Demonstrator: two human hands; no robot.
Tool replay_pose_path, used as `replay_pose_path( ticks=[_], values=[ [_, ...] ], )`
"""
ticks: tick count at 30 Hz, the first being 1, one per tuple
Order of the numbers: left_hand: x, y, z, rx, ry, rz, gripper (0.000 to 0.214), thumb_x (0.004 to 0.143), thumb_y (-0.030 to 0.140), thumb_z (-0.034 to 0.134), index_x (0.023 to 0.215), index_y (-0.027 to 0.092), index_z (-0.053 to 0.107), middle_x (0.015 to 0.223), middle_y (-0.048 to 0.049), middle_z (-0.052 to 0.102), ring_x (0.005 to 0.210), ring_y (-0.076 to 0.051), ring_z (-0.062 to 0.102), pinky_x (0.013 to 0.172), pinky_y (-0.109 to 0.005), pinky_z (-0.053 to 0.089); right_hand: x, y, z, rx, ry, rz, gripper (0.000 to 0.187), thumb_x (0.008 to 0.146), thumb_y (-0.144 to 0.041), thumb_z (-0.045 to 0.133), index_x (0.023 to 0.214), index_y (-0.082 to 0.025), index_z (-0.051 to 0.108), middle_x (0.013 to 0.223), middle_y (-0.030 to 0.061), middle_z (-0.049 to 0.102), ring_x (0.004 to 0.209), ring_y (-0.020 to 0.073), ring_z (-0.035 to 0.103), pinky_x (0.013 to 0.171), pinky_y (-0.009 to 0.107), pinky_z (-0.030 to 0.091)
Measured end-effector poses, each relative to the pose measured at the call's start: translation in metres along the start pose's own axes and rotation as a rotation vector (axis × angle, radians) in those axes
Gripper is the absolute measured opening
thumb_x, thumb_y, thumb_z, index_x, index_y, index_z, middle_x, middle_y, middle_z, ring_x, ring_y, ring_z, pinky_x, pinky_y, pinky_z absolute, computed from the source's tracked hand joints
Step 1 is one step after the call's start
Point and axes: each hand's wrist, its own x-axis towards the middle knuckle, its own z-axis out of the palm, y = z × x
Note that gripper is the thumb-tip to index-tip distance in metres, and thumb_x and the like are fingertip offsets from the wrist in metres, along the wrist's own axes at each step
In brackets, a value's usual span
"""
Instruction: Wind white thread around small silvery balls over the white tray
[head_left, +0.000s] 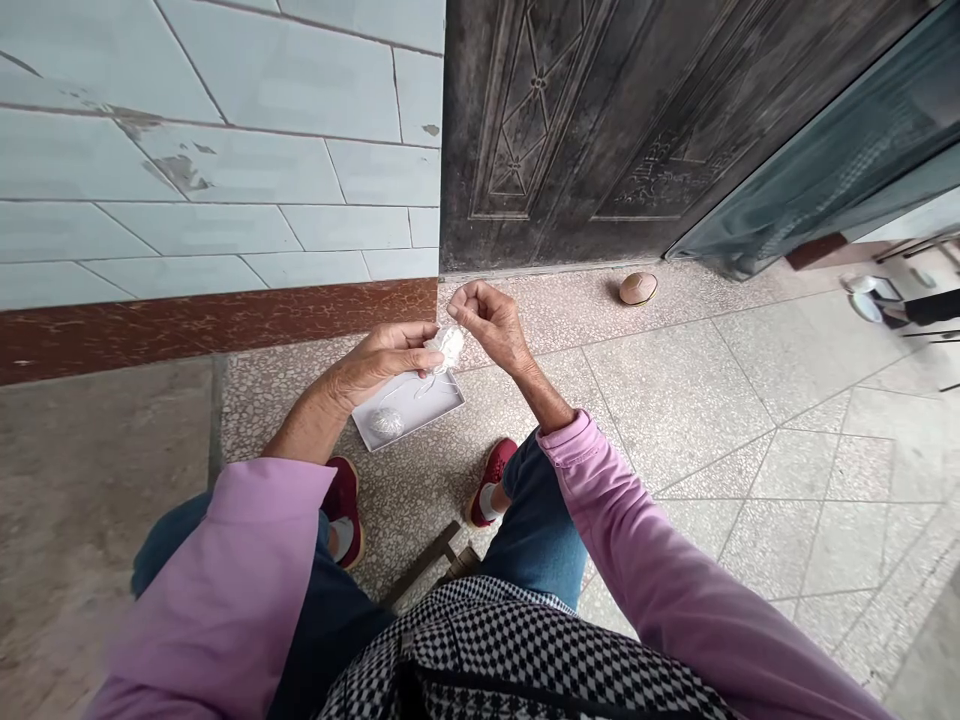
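My left hand is closed on a small bunched white yarn piece, pinched between thumb and fingers. Just up and to the right, my right hand has thumb and fingertips pressed together; whatever they hold is too small to make out. Below my left hand, a shallow white box lid lies on the floor. In it sits a ball of white yarn, with loose strands of yarn near the lid's far side.
A brown rounded object lies on the doorstep by a dark carved door. A white tiled wall rises at the left. My red shoes stand apart on the speckled floor, with part of a low stool between my legs.
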Motion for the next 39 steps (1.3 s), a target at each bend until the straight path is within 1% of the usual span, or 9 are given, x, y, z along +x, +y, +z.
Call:
replay_pose_path(
  ticks=[4, 8, 15, 19, 23, 27, 31, 35, 39],
  values=[
    [-0.002, 0.004, 0.005, 0.001, -0.024, 0.0, 0.052, 0.071, 0.044, 0.113, 0.109, 0.016, 0.093, 0.092, -0.0085, 0.083, 0.077, -0.021, 0.068, 0.069, -0.034, 0.053, -0.002, -0.006, 0.003, 0.002, 0.036, 0.009, 0.049, 0.119, -0.061, 0.094, 0.094, -0.03, 0.065, 0.08, -0.0011, 0.048, 0.079, 0.0232, 0.041, 0.078, 0.042, 0.045],
    [-0.003, 0.003, 0.006, -0.076, 0.015, 0.044, 0.049, 0.073, 0.043, 0.113, 0.107, 0.018, 0.089, 0.091, -0.0074, 0.081, 0.076, -0.022, 0.069, 0.069, -0.036, 0.055, -0.003, -0.009, 0.007, -0.014, 0.045, 0.049, 0.045, 0.12, -0.056, 0.091, 0.096, -0.031, 0.063, 0.079, -0.0013, 0.048, 0.078, 0.0235, 0.041, 0.075, 0.041, 0.044],
    [0.002, -0.004, 0.003, -0.233, 0.098, 0.089, 0.057, 0.064, 0.032, 0.119, 0.109, 0.02, 0.086, 0.099, -0.0059, 0.082, 0.083, -0.022, 0.074, 0.076, -0.035, 0.062, -0.006, -0.002, 0.029, 0.1, 0.011, 0.143, 0.063, 0.119, -0.078, 0.091, 0.093, -0.029, 0.061, 0.073, -0.0042, 0.048, 0.074, 0.0201, 0.048, 0.067, 0.035, 0.041],
    [0.012, -0.009, -0.003, -0.324, 0.245, 0.16, 0.06, 0.06, 0.03, 0.12, 0.108, 0.021, 0.084, 0.106, -0.0081, 0.087, 0.09, -0.024, 0.079, 0.076, -0.033, 0.065, -0.003, 0.008, 0.037, 0.148, -0.037, 0.106, 0.068, 0.116, -0.084, 0.09, 0.094, -0.027, 0.059, 0.071, -0.0064, 0.052, 0.067, 0.0163, 0.047, 0.064, 0.03, 0.039],
    [0.021, -0.016, -0.011, -0.402, 0.329, 0.252, 0.064, 0.062, 0.031, 0.121, 0.114, 0.021, 0.086, 0.125, -0.0148, 0.093, 0.105, -0.028, 0.084, 0.078, -0.031, 0.066, -0.009, 0.018, 0.038, 0.033, -0.107, -0.021, 0.067, 0.124, -0.079, 0.082, 0.092, -0.026, 0.058, 0.076, -0.0028, 0.058, 0.076, 0.0173, 0.052, 0.071, 0.03, 0.04],
    [0.025, -0.022, -0.018, -0.418, 0.37, 0.29, 0.059, 0.068, 0.035, 0.12, 0.112, 0.022, 0.083, 0.12, -0.014, 0.091, 0.108, -0.029, 0.085, 0.08, -0.032, 0.069, -0.017, 0.017, 0.039, -0.11, -0.163, -0.052, 0.061, 0.131, -0.069, 0.078, 0.093, -0.026, 0.058, 0.08, -0.0029, 0.055, 0.082, 0.0196, 0.054, 0.079, 0.032, 0.041],
    [0.027, -0.024, -0.019, -0.39, 0.461, 0.321, 0.056, 0.068, 0.037, 0.117, 0.11, 0.023, 0.082, 0.119, -0.012, 0.091, 0.103, -0.027, 0.084, 0.077, -0.031, 0.068, -0.024, 0.012, 0.043, -0.238, -0.276, -0.076, 0.061, 0.135, -0.06, 0.076, 0.091, -0.027, 0.051, 0.082, -0.003, 0.051, 0.086, 0.0205, 0.055, 0.087, 0.034, 0.043],
    [0.024, -0.021, -0.018, -0.256, 0.552, 0.307, 0.058, 0.064, 0.037, 0.115, 0.112, 0.022, 0.086, 0.118, -0.0104, 0.092, 0.106, -0.028, 0.085, 0.079, -0.031, 0.066, -0.029, 0.01, 0.045, -0.317, -0.407, -0.133, 0.053, 0.138, -0.053, 0.071, 0.095, -0.026, 0.055, 0.088, -0.0003, 0.058, 0.091, 0.0222, 0.06, 0.094, 0.035, 0.047],
    [0.019, -0.017, -0.017, -0.034, 0.519, 0.275, 0.058, 0.066, 0.041, 0.114, 0.113, 0.019, 0.09, 0.115, -0.0121, 0.093, 0.111, -0.033, 0.085, 0.093, -0.039, 0.069, -0.025, 0.005, 0.031, -0.302, -0.368, -0.198, 0.052, 0.134, -0.059, 0.076, 0.095, -0.026, 0.063, 0.091, 0.0041, 0.066, 0.092, 0.0252, 0.064, 0.097, 0.038, 0.052]
  ],
)
